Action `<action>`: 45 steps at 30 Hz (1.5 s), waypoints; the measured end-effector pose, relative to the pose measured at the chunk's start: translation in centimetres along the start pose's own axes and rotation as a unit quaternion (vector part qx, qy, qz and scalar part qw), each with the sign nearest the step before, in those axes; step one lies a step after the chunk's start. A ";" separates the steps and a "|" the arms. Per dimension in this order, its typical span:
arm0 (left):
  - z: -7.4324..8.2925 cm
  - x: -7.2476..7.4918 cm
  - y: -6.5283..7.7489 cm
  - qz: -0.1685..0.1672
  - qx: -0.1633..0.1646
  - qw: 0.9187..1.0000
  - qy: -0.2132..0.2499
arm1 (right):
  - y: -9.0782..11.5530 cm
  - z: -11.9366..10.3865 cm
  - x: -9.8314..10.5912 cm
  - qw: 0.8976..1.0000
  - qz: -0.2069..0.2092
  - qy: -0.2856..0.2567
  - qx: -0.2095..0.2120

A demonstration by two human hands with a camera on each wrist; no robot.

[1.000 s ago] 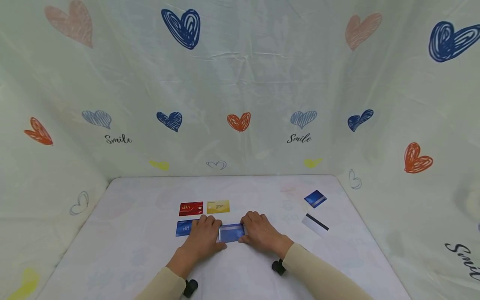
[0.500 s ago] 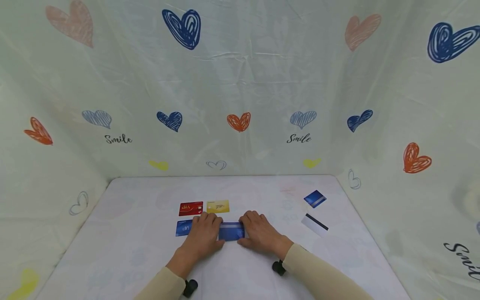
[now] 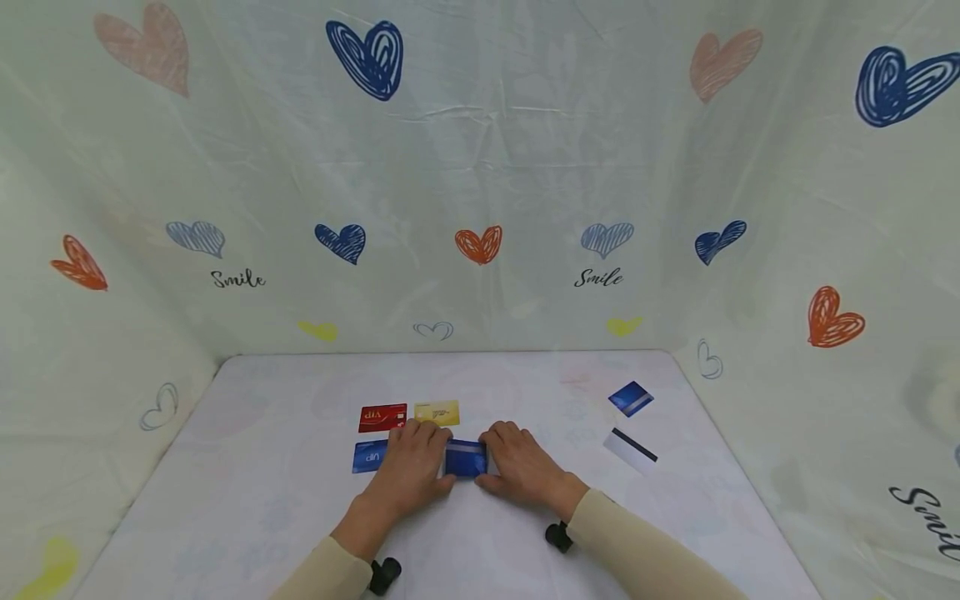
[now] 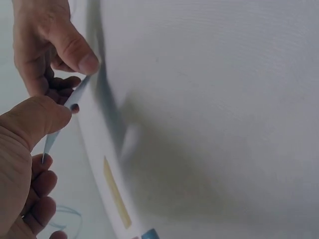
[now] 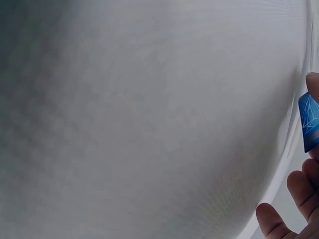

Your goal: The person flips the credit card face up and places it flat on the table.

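Observation:
Between my two hands is a blue bank card [image 3: 467, 460] with a pale stripe along its top in the head view. My left hand [image 3: 407, 465] pinches its left end, and my right hand [image 3: 522, 463] grips the right end with thumb and fingers. The left wrist view has the card [image 4: 65, 109] nearly edge-on, raised off the table. Part of its patterned face [image 5: 310, 119] shows at the right edge of the right wrist view. Just left of my left hand lies a blue VIP card [image 3: 367, 456], partly covered by that hand.
Beyond my left hand, a red VIP card [image 3: 382, 417] and a yellow card [image 3: 437, 412] lie side by side. At the right lie another blue card [image 3: 631, 399] and a white card with a black stripe [image 3: 633, 447]. A patterned curtain [image 3: 525, 167] surrounds the white table [image 3: 247, 500].
The card between my hands has tilted, its face turning from pale to darker blue. My left hand has shifted slightly right, covering more of the card's left end.

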State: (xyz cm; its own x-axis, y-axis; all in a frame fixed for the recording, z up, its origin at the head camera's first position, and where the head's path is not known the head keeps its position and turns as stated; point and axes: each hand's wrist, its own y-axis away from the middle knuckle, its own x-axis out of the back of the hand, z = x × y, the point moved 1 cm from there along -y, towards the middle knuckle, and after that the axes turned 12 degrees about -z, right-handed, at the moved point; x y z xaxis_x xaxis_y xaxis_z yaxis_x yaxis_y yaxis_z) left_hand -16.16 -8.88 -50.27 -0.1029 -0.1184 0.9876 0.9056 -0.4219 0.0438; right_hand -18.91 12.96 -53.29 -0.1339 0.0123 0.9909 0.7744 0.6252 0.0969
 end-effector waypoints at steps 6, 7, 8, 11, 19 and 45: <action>0.6 0.6 0.0 0.006 -0.013 1.000 0.010 | 0.1 0.1 -0.1 1.000 0.019 0.009 0.015; 0.7 0.7 0.0 0.006 -0.015 1.000 0.014 | 0.1 0.1 -0.1 1.000 0.023 0.011 0.018; 0.8 0.8 0.0 0.006 -0.017 1.000 0.018 | 0.1 0.0 -0.1 0.999 0.025 0.012 0.022; 1.1 1.1 0.1 0.003 -0.023 0.999 0.027 | 0.2 0.0 0.0 0.999 0.027 0.014 0.030; 1.4 1.4 0.1 0.007 -0.029 0.998 0.051 | 0.3 -0.2 0.0 0.999 0.025 0.006 0.034; 0.4 0.6 -0.2 0.011 -0.057 0.992 0.108 | 0.6 -0.6 0.4 0.977 0.042 -0.194 0.082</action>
State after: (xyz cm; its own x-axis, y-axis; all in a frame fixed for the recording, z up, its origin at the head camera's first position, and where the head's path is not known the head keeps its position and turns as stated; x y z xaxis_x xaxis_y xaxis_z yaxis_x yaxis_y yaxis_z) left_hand -16.19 -8.49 -49.65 -0.1811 -0.3127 0.9324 0.8574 -0.5146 -0.0060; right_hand -18.09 12.89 -52.81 -0.3233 0.3448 0.8813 0.6883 0.7247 -0.0310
